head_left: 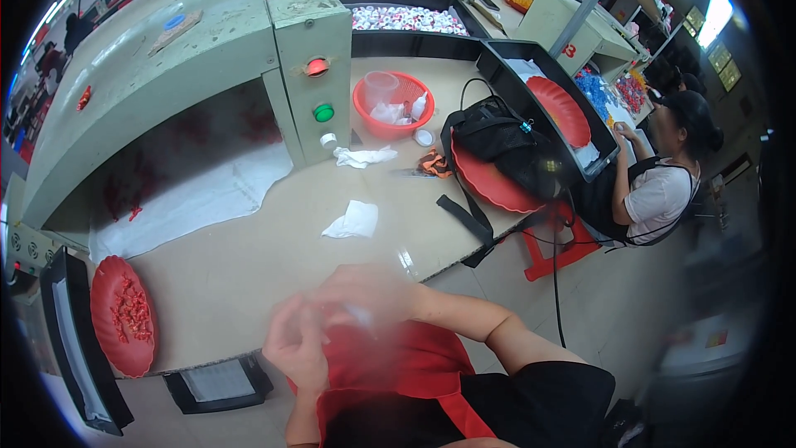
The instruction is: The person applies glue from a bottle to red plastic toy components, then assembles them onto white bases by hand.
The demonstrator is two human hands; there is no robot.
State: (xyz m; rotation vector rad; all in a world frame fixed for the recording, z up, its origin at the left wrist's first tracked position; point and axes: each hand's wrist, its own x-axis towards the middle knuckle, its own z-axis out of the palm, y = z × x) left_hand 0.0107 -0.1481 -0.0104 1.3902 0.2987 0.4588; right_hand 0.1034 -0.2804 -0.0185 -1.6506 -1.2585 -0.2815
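My left hand [298, 348] and my right hand [369, 292] are close together over my red apron, at the table's front edge. The left fingers are curled in a pinch; what they hold is too small to make out. A haze blurs my right hand, whose fingers look bent in toward the left. Below them shows a small whitish patch [359, 315], its kind unclear. Beyond my hands, a crumpled white cloth [352, 221] lies on the table. To the left, a red scalloped tray [106, 315] holds small red pieces.
A pale green machine [311, 58] with red and green buttons arches over the left side. A red basket [396, 120] holds bottles and a cup. A black backpack [497, 145] rests on another red tray. Black bins [414, 43] line the back. A co-worker [663, 174] sits at right.
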